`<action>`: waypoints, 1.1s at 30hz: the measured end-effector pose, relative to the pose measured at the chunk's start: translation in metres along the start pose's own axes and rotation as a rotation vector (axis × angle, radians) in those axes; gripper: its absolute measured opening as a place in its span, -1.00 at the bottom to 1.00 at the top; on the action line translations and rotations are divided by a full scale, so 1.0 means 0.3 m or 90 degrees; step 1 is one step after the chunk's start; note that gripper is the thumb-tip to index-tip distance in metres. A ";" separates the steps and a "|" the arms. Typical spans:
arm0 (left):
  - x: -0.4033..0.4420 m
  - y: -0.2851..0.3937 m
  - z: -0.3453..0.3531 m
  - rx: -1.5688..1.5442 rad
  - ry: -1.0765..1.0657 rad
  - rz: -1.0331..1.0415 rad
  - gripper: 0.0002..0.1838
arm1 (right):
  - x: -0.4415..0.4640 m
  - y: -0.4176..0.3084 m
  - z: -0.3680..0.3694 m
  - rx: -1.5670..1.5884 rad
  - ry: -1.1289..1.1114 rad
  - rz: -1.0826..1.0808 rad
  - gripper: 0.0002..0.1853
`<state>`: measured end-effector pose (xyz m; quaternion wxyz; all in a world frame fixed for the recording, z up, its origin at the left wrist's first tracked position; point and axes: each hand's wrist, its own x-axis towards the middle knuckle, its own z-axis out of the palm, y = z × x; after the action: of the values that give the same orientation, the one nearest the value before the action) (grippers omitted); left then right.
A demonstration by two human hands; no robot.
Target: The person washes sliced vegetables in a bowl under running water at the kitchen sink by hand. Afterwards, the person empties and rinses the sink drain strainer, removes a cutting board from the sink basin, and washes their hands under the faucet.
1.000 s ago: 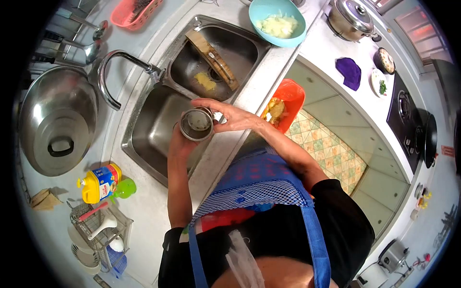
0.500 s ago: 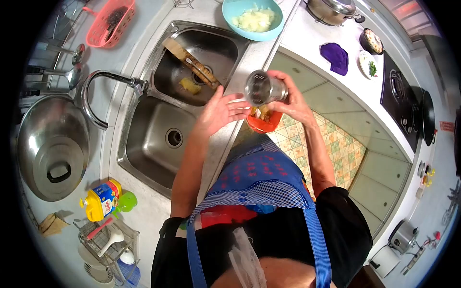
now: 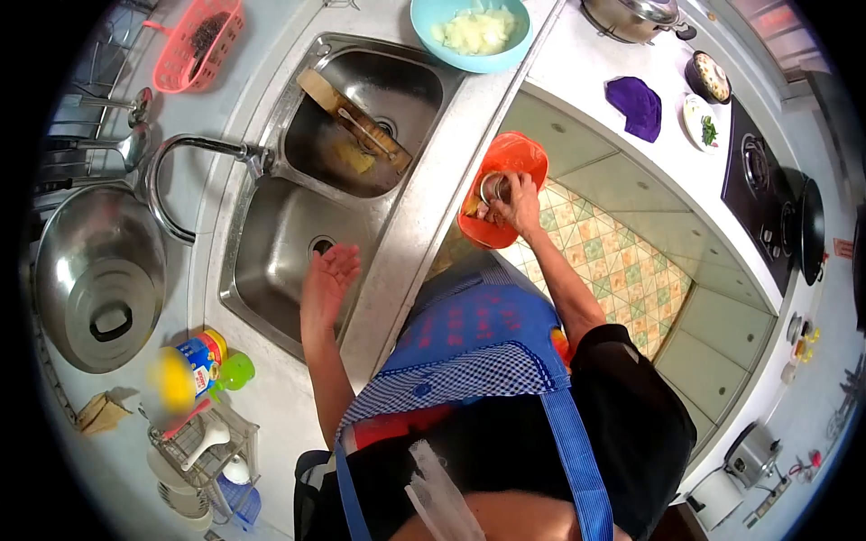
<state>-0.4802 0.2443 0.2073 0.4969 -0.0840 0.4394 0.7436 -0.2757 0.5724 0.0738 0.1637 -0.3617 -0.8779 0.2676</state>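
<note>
Seen from the head camera, a person in a blue apron (image 3: 478,334) works between a double sink and a red bin (image 3: 528,149). The right hand (image 3: 520,203) grips a metal cup (image 3: 494,187), its fingers wrapped on the side toward the stove (image 3: 750,171). The cup is at the bin's mouth, with scraps (image 3: 476,210) visible beside it; whether it touches them cannot be told. The left hand (image 3: 334,273) is empty, palm turned up and fingers slightly curled, above the nearer sink basin (image 3: 271,243) and close to its drain.

In the farther basin (image 3: 307,153), a wooden board (image 3: 347,117) lies slantwise beside a yellow piece (image 3: 354,160). A curved faucet (image 3: 162,153) reaches out from the sink's edge. On the table (image 3: 442,176), a light-blue bowl (image 3: 428,41) of pale chopped pieces (image 3: 476,32) stands at the basin's corner. Across the gap, a purple cloth (image 3: 634,108) lies near a plate of green leaves (image 3: 701,123).
</note>
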 end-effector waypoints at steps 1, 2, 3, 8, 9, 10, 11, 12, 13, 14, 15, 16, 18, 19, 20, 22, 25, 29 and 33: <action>0.000 0.004 0.008 0.000 0.000 0.000 -0.51 | 0.007 -0.025 -0.021 -0.015 0.015 -0.007 -0.31; -0.024 -0.013 0.013 0.001 0.027 0.005 -0.52 | 0.038 -0.005 -0.090 0.074 0.022 -0.040 -0.31; -0.025 -0.009 0.018 0.008 0.047 0.019 -0.53 | 0.052 -0.024 -0.123 0.093 0.025 -0.036 -0.32; -0.034 -0.026 -0.005 -0.011 0.064 0.027 -0.55 | 0.019 -0.125 -0.206 0.122 0.138 -0.019 -0.33; -0.034 -0.035 -0.004 -0.031 0.085 0.026 -0.57 | -0.002 -0.044 -0.080 0.036 0.054 -0.022 -0.34; -0.035 -0.041 -0.006 -0.030 0.085 0.026 -0.57 | -0.023 0.025 0.039 -0.048 -0.031 -0.027 -0.34; -0.037 -0.045 -0.008 -0.006 0.079 0.027 -0.58 | -0.078 0.044 0.112 -0.132 -0.172 -0.012 -0.36; -0.019 -0.020 -0.005 0.025 0.069 0.035 -0.59 | -0.072 0.025 0.105 -0.067 -0.075 -0.013 -0.35; -0.020 -0.016 0.007 0.025 0.069 0.035 -0.59 | -0.065 0.013 0.065 -0.008 -0.051 0.002 -0.35; -0.023 -0.008 0.017 0.024 0.060 0.061 -0.61 | -0.060 -0.002 0.025 0.049 -0.026 0.017 -0.34; -0.030 -0.011 0.023 0.024 0.050 0.079 -0.63 | -0.074 0.024 0.015 0.045 -0.027 0.023 -0.34; -0.027 -0.015 0.018 0.024 0.050 0.079 -0.63 | -0.059 0.053 0.016 0.273 -0.004 0.071 -0.36; 0.000 -0.030 0.012 0.096 0.051 0.069 -0.66 | -0.048 0.135 -0.010 0.564 0.004 0.149 -0.46; -0.005 -0.030 0.019 0.097 0.051 0.069 -0.66 | -0.052 0.116 -0.060 0.622 -0.038 0.284 -0.50; 0.000 -0.035 0.040 0.107 0.039 0.069 -0.67 | -0.049 0.100 -0.125 0.672 -0.071 0.416 -0.52; 0.000 -0.046 0.060 0.118 0.032 0.067 -0.68 | -0.055 0.141 -0.121 0.764 -0.071 0.456 -0.55; 0.029 -0.066 0.102 0.125 0.001 0.050 -0.69 | -0.067 0.142 -0.157 1.122 -0.102 0.444 -0.62; 0.054 -0.095 0.173 0.200 -0.011 0.031 -0.67 | -0.054 0.059 -0.201 1.204 -0.155 0.330 -0.61; 0.073 -0.131 0.287 0.290 -0.046 0.005 -0.63 | -0.044 -0.029 -0.238 1.252 -0.169 0.312 -0.60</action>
<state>-0.4321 0.3269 0.2243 0.5157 0.0587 0.5779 0.6298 -0.2370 0.5827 0.1351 0.2305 -0.2045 -0.1824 0.9337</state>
